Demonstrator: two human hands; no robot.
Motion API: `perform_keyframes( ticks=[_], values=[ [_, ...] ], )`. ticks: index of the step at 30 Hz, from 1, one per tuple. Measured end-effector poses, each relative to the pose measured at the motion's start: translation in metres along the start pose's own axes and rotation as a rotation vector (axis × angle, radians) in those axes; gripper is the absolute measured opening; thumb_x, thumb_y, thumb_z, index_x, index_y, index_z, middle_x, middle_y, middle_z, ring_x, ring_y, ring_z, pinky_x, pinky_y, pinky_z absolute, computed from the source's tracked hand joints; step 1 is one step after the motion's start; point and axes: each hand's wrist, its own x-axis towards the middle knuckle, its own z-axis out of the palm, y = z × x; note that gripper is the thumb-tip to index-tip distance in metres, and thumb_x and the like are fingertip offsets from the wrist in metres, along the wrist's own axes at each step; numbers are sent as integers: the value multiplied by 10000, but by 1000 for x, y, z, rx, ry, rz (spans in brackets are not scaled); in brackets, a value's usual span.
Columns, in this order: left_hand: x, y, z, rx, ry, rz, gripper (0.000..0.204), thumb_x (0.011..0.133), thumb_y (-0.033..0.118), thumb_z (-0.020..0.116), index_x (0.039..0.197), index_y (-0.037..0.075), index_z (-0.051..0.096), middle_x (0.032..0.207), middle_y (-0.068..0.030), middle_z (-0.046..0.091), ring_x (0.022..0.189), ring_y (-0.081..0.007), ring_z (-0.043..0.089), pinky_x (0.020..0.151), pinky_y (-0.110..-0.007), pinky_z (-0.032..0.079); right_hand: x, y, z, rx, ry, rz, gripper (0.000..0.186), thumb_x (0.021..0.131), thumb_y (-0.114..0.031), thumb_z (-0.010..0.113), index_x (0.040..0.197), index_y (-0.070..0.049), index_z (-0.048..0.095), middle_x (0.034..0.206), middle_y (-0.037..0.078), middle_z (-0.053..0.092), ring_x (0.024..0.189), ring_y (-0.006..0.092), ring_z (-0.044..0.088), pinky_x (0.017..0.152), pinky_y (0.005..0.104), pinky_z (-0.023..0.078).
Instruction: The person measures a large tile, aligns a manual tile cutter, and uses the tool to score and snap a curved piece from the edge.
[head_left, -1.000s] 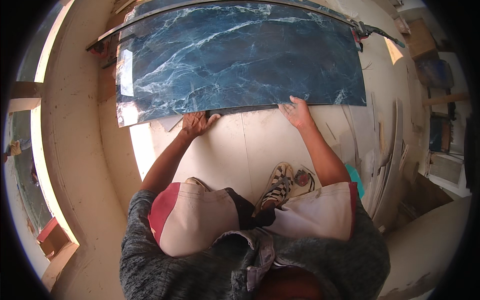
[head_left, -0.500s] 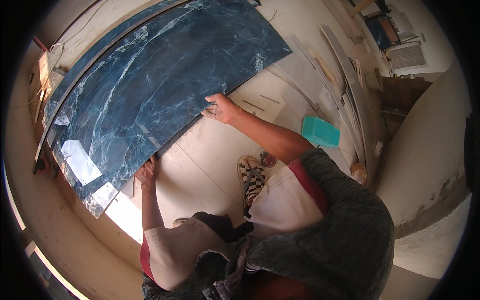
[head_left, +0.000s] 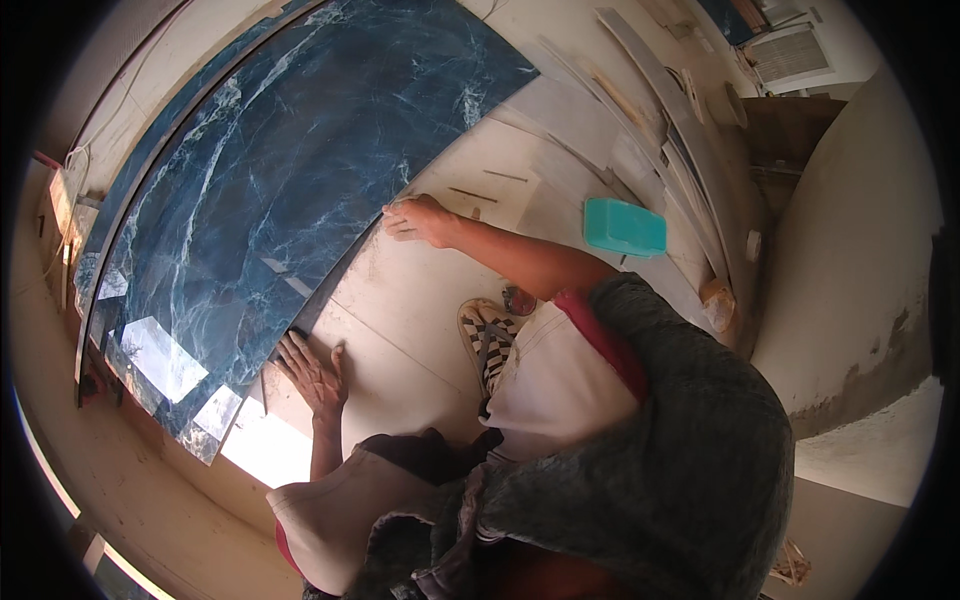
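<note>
A large dark blue marble-patterned slab (head_left: 290, 150) with pale veins and a glossy face fills the upper left. My right hand (head_left: 418, 220) is at the middle of its near edge, fingers stretched toward the slab and fingertips touching or very close to the rim. Further down the same edge, my left hand (head_left: 313, 375) has its fingers spread and thumb apart, with the fingertips by the rim. Neither hand is wrapped round anything that I can see. Bright window reflections lie on the slab's lower left corner.
A turquoise plastic box (head_left: 625, 227) is on the pale floor to the right. Beyond it, long grey strips (head_left: 665, 130) lie along the wall. My foot in a checkered sandal (head_left: 487, 345) is below the right forearm. Thin dark sticks (head_left: 473, 194) lie near the slab.
My left hand has come out from under the slab's edge and its fingers have spread. The right hand has shifted slightly outward along the rim. The whole view has moved a little.
</note>
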Motion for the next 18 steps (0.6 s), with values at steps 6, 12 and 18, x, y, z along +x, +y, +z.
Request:
perform_keyframes(
  ticks=[6, 12, 18],
  values=[
    [-17, 20, 0, -220, 12, 81, 841, 957, 449, 571, 1519, -71, 222, 1607, -256, 169, 1501, -414, 123, 1210, -552, 117, -39, 33, -82, -838, 360, -315, 448, 916, -286, 687, 1234, 16, 594, 1065, 135, 717, 958, 268, 686, 853, 358, 537],
    [-15, 25, -12, -559, 61, 89, 683, 943, 266, 643, 1471, -49, 345, 1484, -281, 375, 1389, -436, 351, 1137, -528, 324, -85, 28, -151, -918, 596, -285, 445, 885, -313, 675, 1160, 32, 618, 1085, 210, 709, 1048, 355, 664, 932, 394, 506],
    [9, 14, -11, -1329, -97, -529, 632, 944, 284, 682, 1410, -64, 434, 1374, -213, 533, 1235, -321, 553, 1035, -461, 452, -89, 43, -224, -869, 928, -343, 392, 860, -304, 702, 1126, -19, 663, 1069, 177, 714, 1021, 352, 670, 909, 427, 519]
  ],
)
